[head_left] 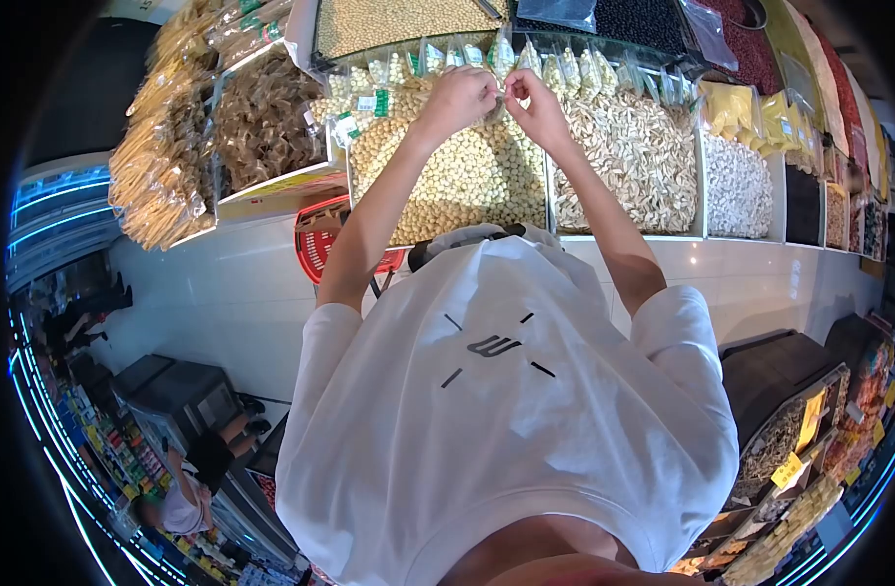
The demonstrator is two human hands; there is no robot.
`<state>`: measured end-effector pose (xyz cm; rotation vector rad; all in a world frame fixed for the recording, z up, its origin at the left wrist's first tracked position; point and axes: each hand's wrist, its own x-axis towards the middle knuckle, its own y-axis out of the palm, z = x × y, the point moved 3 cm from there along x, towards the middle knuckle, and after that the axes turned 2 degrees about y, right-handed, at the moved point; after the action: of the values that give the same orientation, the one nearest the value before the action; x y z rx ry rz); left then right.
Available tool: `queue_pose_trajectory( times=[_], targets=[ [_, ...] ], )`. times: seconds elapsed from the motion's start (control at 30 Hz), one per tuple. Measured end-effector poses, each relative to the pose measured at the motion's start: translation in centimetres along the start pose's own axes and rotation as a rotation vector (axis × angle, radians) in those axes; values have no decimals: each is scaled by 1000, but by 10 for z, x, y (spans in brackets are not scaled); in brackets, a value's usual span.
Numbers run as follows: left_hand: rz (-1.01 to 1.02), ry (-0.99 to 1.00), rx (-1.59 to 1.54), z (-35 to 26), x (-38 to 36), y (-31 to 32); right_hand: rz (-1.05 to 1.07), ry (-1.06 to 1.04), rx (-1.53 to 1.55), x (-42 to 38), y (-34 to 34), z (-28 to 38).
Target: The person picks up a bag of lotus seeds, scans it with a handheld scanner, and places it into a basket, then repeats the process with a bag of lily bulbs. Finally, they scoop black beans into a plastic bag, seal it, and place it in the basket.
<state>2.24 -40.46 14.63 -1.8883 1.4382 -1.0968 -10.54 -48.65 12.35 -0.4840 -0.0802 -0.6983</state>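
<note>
My left hand (459,101) and my right hand (535,105) meet above the front bins, fingertips nearly touching. The fingers of both are pinched closed. Whatever they hold is too small and too hidden to name. Below them lies a bin of pale round dried seeds (447,181), shaded in part by my arms. A bin of whitish dried flakes (625,161) is beside it, under my right forearm. Just beyond my fingers stands a row of small clear bags (589,73) filled with pale pieces.
Bagged brown dried goods (267,122) and long yellowish packs (159,166) are to the left. White pieces (739,186) fill a bin at the right. Behind are yellow beans (399,27) and black beans (623,24). A red basket (316,239) is by my left side. Another person (189,488) is at lower left.
</note>
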Motion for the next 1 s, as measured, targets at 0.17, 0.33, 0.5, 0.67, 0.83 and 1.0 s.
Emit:
queue_pose_trajectory(
  times=[0.17,0.33,0.5,0.67,0.83,1.0],
  targets=[
    [-53,56,56,-2,-4,1,5,8,18,-1,0,-2],
    [-62,66,61,1,-11,-1,-2,-18,28,-2,6,7],
    [-55,10,57,1,-12,-6,-11,-62,24,0,11,6],
    [-90,19,83,4,-17,-3,-11,-73,-37,3,14,8],
    [-61,-29,72,10,-22,-10,57,-64,-53,3,16,4],
    [-97,24,117,8,-27,-10,69,-54,-92,5,15,20]
  ],
)
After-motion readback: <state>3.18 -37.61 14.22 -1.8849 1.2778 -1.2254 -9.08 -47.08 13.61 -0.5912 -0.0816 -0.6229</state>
